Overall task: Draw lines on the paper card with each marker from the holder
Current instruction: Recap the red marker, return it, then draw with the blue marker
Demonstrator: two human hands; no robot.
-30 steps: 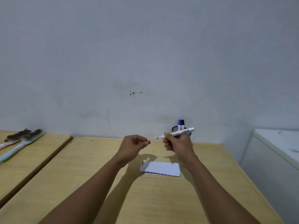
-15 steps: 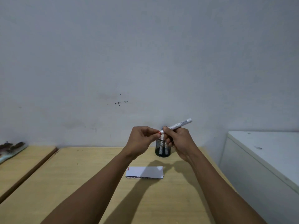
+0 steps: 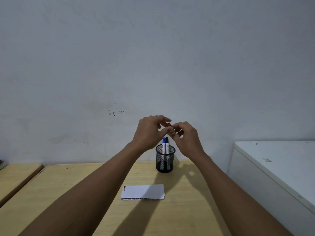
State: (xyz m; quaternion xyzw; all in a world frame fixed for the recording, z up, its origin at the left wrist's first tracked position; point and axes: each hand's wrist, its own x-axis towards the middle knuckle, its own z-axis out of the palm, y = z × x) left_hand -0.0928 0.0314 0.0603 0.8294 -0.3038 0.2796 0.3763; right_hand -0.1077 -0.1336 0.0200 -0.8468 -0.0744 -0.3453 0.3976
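Note:
My left hand (image 3: 150, 132) and my right hand (image 3: 186, 137) meet fingertip to fingertip in the air, just above the black mesh holder (image 3: 165, 163). Between the fingertips only the red cap (image 3: 169, 124) of the marker shows. The left fingers pinch that cap, and the marker's white body is hidden inside my right hand. A blue-capped marker (image 3: 164, 143) and a black-capped marker (image 3: 167, 143) stand upright in the holder. The white paper card (image 3: 144, 191) lies flat on the wooden table in front of the holder, with a short red line at its left edge.
The wooden table (image 3: 81, 189) runs to the grey wall. A second wooden table (image 3: 15, 174) stands across a gap on the left. A white cabinet (image 3: 276, 160) stands close on the right, higher than the table.
The hands have come together and risen over the holder. The cap has met the marker's tip, and the marker's long white body is no longer visible. The view has shifted, with the holder now unobstructed.

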